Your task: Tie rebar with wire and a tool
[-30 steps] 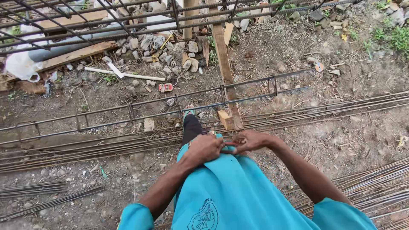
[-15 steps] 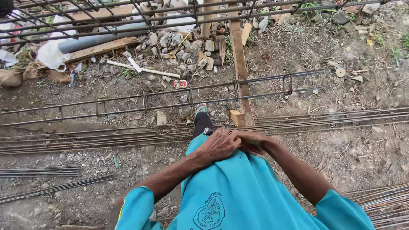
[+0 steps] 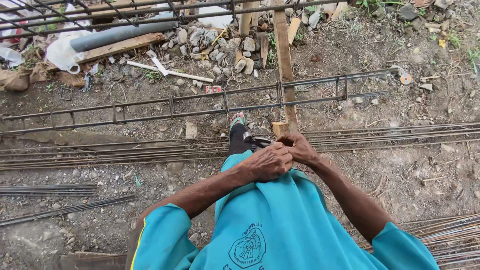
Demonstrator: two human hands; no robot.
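My left hand and my right hand meet in front of my waist, over the hem of my teal shirt. The fingers of my right hand curl around a small dark metal tool, like pliers, that sticks out to the left. Beside it, the left hand is balled into a fist against the shirt; what lies inside the fist is hidden. Just beyond the hands, my foot in a sandal stands on the dirt.
A long rebar cage runs across the ground ahead, with loose steel rods lying beside it. More rods lie at left and bottom right. A wooden post, rubble and a grey pipe lie beyond.
Both hands have stayed together at my waist and shifted slightly right. The metal tool now shows between them. The view has swung a little to the left.
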